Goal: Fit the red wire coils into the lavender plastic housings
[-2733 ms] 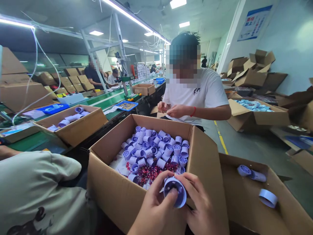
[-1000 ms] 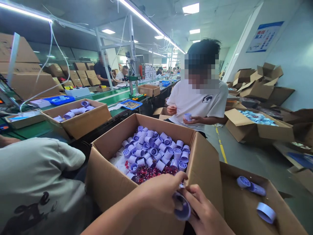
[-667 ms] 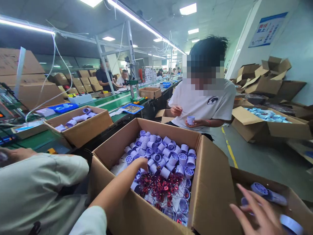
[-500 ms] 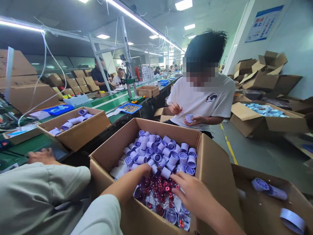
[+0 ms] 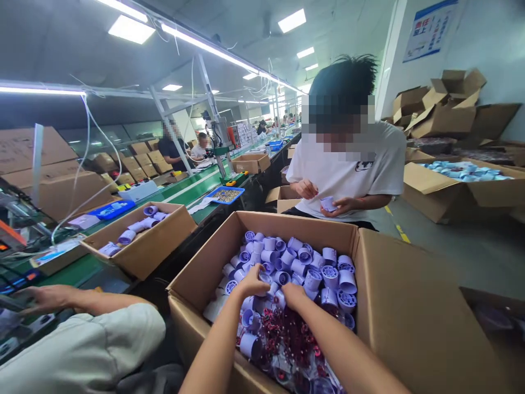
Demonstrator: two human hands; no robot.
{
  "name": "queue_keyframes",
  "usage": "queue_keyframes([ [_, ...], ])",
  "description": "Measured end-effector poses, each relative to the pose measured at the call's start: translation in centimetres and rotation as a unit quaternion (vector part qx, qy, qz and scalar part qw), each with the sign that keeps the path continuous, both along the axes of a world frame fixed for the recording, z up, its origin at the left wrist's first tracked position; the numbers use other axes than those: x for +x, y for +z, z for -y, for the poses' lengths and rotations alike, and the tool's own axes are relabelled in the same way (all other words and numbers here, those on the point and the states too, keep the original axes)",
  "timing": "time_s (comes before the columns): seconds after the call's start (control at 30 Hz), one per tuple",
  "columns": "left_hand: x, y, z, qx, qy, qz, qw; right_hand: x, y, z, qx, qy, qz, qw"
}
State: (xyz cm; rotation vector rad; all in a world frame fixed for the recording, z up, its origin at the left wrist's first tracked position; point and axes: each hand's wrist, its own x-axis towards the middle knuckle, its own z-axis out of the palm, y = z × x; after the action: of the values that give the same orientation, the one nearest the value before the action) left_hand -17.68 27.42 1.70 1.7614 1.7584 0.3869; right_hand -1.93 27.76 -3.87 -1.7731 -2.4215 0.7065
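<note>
A large cardboard box (image 5: 197, 269) holds many lavender plastic cups (image 5: 313, 280) and, nearer me, a heap of small red parts (image 5: 287, 334). My left hand (image 5: 253, 282) is among the cups, thumb and fingers curved round a lavender cup (image 5: 264, 278). Just to its right, my right hand (image 5: 293, 295) reaches in with its fingers bent down beside another cup (image 5: 279, 299); its fingertips are hidden, so what it holds cannot be made out.
A person (image 5: 348, 158) across the box holds a cup. Another person's hand (image 5: 53, 299) is at the left bench. A smaller box (image 5: 143, 249) stands on the green conveyor (image 5: 180, 189); a blue tray (image 5: 225, 195) lies beyond. Cartons stand at right.
My left hand has moved further in among the cups and now grips one. My right hand has moved from the box's right side to beside it. The view has shifted.
</note>
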Motion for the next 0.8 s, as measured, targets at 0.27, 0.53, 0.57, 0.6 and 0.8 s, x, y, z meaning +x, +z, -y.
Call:
queue_keyframes([
  [0.27,1.0,4.0,1.4,0.250,0.007,0.154,0.956,0.1,4.1,-0.9,-0.002,-0.052,0.041,0.998],
  [0.53,3.4,4.0,7.3,0.325,0.056,0.265,0.906,4.7,8.2,-1.3,0.123,-0.015,0.005,0.992],
  [0.57,3.6,3.9,7.9,0.317,0.085,0.265,0.907,5.0,7.5,-1.0,0.106,-0.009,0.013,0.994],
  [0.6,3.8,3.8,8.4,0.303,0.114,0.263,0.909,5.0,6.7,-0.6,0.082,-0.004,0.024,0.996],
  [0.8,4.0,3.2,10.8,0.205,0.140,0.233,0.940,2.2,2.8,0.0,-0.019,-0.006,0.097,0.995],
])
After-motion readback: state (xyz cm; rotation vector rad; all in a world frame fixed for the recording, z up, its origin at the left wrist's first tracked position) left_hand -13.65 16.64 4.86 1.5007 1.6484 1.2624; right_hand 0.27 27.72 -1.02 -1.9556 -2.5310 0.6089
